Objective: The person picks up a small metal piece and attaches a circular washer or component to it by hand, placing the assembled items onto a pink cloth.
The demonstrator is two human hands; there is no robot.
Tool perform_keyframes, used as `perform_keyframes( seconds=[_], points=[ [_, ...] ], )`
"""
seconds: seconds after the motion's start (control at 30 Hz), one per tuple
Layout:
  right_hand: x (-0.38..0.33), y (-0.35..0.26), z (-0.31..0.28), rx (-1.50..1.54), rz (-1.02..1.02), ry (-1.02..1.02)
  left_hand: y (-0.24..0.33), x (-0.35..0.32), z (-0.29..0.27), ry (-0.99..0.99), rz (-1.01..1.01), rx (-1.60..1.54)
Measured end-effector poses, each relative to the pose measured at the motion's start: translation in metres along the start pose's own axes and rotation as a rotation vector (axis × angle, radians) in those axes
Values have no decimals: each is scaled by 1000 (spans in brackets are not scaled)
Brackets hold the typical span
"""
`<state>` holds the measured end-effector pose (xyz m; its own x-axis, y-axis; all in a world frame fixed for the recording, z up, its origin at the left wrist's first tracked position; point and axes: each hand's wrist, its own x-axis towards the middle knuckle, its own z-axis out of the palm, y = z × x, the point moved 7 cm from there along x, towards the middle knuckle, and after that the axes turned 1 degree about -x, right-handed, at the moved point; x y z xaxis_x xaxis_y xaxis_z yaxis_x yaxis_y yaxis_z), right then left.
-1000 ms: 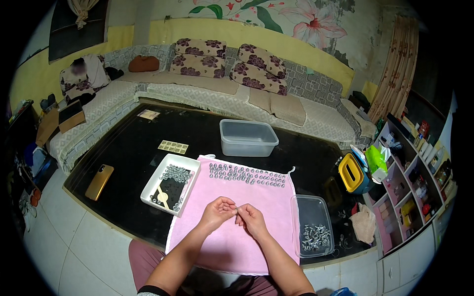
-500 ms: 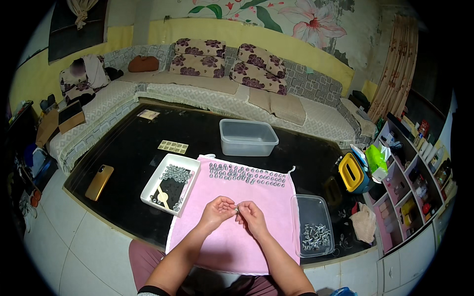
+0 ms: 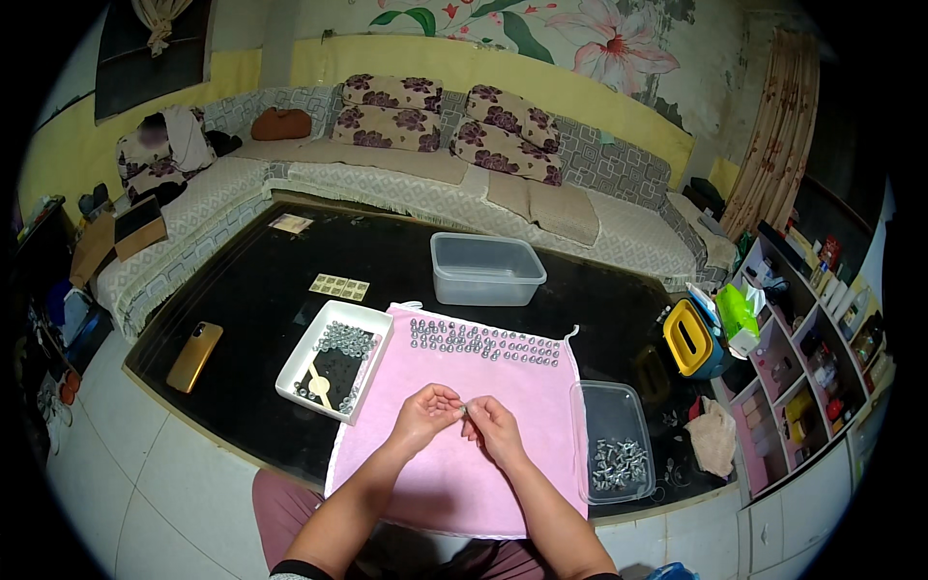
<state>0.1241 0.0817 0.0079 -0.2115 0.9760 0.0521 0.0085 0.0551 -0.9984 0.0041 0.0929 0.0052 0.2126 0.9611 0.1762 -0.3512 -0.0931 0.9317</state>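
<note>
Over the pink cloth, my left hand and my right hand meet fingertip to fingertip. Both pinch one small metal part, mostly covered by the fingers; its exact kind is too small to tell. Beyond them, rows of small rounded silver metal pieces stand along the cloth's far edge. To the left, a white box holds many small round metal pieces and a pale round-ended tool. A clear plastic tray on the right contains a pile of small silver screw-like parts.
The black table also carries a translucent plastic bin, a gold phone, a printed card and a yellow tissue box. A beige cloth lies at the right, beside a shelf unit. A sofa runs behind.
Both hands stay in almost the same place, still pinching the small part. The right fingertips have shifted very slightly; everything else is unmoved.
</note>
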Motion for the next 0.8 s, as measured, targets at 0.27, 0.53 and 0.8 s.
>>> perform_keyframes(
  seconds=[0.27, 0.53, 0.8],
  points=[
    [0, 1, 0, 3, -21, -6, -3, 1, 0, -12, 8, -21],
    [0, -2, 1, 62, 5, 8, -1, 1, 0, -7, 1, -25],
    [1, 6, 3, 47, 12, -52, -1, 1, -1, 1, -1, -4]
  ],
)
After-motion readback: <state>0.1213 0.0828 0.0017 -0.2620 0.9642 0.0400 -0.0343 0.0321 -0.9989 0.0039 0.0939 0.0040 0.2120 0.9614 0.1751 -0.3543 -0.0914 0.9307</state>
